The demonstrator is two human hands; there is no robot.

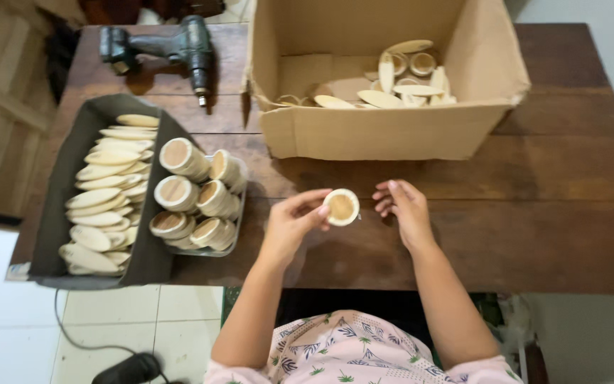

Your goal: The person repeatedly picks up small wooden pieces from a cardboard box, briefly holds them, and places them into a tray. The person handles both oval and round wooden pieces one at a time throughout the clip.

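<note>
My left hand (294, 217) holds a small round wooden cap (341, 207) between thumb and fingers, just above the dark wooden table (548, 213). My right hand (403, 205) hovers beside it on the right, fingers loosely curled and apart, holding nothing. Left of my hands a clear tray (230, 245) holds several stacked round wooden caps (179, 174).
A dark bin (58, 192) at the left is filled with oval wooden pieces (104, 192). An open cardboard box (385, 128) with more oval and round pieces stands at the back. A power drill (172, 46) lies at the back left. A black cable runs across the tiled floor below.
</note>
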